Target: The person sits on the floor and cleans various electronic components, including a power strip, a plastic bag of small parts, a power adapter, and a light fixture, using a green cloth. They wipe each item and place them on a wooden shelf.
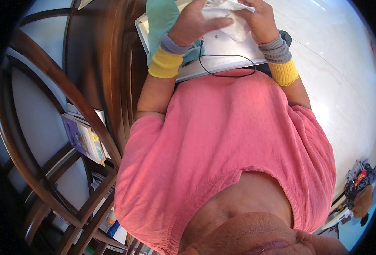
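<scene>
A crumpled white thin sheet [236,27], cloth or plastic, hangs between my hands near the top edge. My right hand [261,24] pinches it, fingers folded over its edge. My left hand [194,25] lies against its left side with the thumb stretched across it; the other fingertips are cut off by the frame. Beneath both hands lies a white tray or board [213,47] with a raised edge. A thin black cable [226,55] with a plug end loops over its near edge. Teal fabric [161,24] drapes over the left side, next to my left wrist.
Dark wooden furniture [111,57] stands close on the left. Below it a curved wooden chair frame [76,95] has several books [82,137] behind it. Pale glossy floor [334,63] spreads to the right. A small dark object [285,37] sits beside my right wrist.
</scene>
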Demonstrator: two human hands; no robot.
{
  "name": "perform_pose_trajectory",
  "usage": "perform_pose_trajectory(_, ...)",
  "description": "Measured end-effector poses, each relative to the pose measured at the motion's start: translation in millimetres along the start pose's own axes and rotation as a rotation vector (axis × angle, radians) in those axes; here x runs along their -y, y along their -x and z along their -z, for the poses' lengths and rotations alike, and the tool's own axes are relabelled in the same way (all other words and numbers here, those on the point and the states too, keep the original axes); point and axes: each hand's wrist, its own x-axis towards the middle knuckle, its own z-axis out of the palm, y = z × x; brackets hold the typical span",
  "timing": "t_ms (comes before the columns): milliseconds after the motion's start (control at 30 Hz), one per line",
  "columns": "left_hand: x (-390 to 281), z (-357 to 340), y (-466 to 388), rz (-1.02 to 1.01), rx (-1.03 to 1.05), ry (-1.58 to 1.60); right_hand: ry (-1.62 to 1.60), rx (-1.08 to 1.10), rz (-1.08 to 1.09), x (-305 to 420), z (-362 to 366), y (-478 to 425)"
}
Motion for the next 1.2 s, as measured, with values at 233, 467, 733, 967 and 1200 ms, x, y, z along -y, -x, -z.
perform_pose_trajectory(233,-34,39,24,-0.154,-0.435,-0.041,0.128,0.001,-0.110,0,-39,22)
perform_pose_trajectory(467,-27,75,109,0.157,-0.628,-0.083,0.905,0.561,-0.201,14,-64,43)
perform_pose_trajectory(733,-19,70,136,0.234,-0.544,-0.187,0.940,0.633,-0.216,5,-65,48)
perform_pose_trajectory(967,-8,19,125,0.066,0.269,-0.891,0.991,0.591,-0.220,12,-60,57)
perform_pose_trajectory(1200,-17,17,105,-0.014,0.174,-0.702,0.299,0.423,-0.274,18,-49,44)
